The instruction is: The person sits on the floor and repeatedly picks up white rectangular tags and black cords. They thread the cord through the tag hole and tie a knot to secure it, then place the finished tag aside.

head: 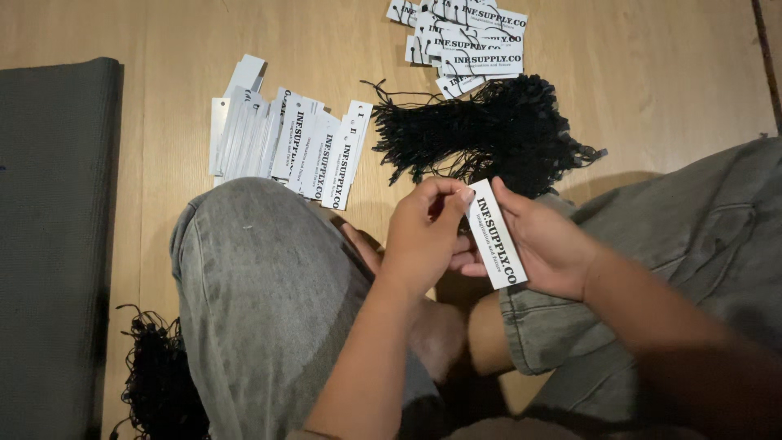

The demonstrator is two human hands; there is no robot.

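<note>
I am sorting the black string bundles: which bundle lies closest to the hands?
The large black string bundle on the wooden floor, just above both hands; the other bundle lies far off, bottom left beside the knee.

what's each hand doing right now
Left hand: pinched shut at the top end of the white tag.
Right hand: shut on the white tag.

right hand (547, 244) holding white paper tag (496, 234) | left hand (423, 236) pinching at tag's top end | black string bundle (497, 130) just beyond | fanned tag row (285, 143) on wooden floor (660, 65)

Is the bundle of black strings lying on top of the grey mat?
No, the bundle of black strings lies on the bare wooden floor, far from the grey mat at the left edge.
</note>
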